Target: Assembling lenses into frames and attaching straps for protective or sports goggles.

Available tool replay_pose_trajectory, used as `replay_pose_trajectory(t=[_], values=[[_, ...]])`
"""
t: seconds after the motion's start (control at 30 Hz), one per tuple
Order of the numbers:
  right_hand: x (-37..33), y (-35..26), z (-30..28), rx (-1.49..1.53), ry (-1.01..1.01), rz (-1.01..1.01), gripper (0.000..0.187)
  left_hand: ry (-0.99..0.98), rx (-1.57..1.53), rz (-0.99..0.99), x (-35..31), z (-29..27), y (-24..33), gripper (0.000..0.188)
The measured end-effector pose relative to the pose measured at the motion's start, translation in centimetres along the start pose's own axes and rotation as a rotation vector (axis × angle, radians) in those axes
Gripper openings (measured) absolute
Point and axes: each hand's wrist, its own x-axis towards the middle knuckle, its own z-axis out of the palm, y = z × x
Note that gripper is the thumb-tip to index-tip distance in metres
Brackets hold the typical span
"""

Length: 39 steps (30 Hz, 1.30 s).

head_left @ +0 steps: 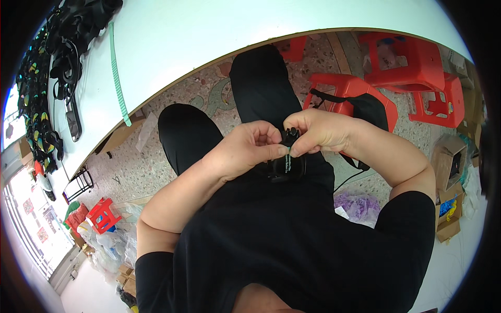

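Note:
Over my lap, both hands work close together on a small black object (288,166). It has short prongs at the top and a dark, glossy, roughly rectangular lower part with pale print; I cannot make out its exact kind. My left hand (253,143) is closed, its thumb and fingertips pinching the object from the left. From the right, my right hand (315,133) pinches its upper part between thumb and bent forefinger. The two thumb tips nearly meet in front of it, hiding part of its middle.
A white table (209,31) curves across ahead, bearing a green strip (117,78) and black strapped items (70,68) at left. Red stools (407,62) stand at right; one carries a black cloth bag (368,109). Plastic bags (107,250) and an open carton (450,214) lie around.

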Motion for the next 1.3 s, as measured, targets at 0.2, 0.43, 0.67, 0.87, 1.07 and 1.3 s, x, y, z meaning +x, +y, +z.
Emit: replay_pose_trajectory(t=[0.2,0.43,0.67,0.87,1.07,1.3], values=[[-0.5,1.4,1.1,-0.004,0.193,-0.185,0.026,0.083,0.108,0.096,-0.2,0.1,-0.6,0.016],[-0.9,8.2,7.2,-0.408,0.79,-0.72,0.061,0.329,0.317,0.278,-0.9,0.9,-2.5,0.01],[-0.2,8.3,8.8,-0.319,0.846,-0.833,0.061,0.234,-0.125,0.305,-2.9,0.9,-5.6,0.013],[0.0,8.7,8.3,-0.411,0.806,-0.886,0.061,0.277,-0.206,0.408,-3.2,2.3,-7.9,0.015],[-0.4,7.0,7.8,-0.589,0.82,-0.848,0.06,0.379,-0.125,0.458,-3.7,2.8,-7.8,0.02],[-0.3,1.0,6.5,-0.701,0.3,-0.524,0.056,0.519,0.916,0.82,-7.0,0.7,-5.4,0.04]])
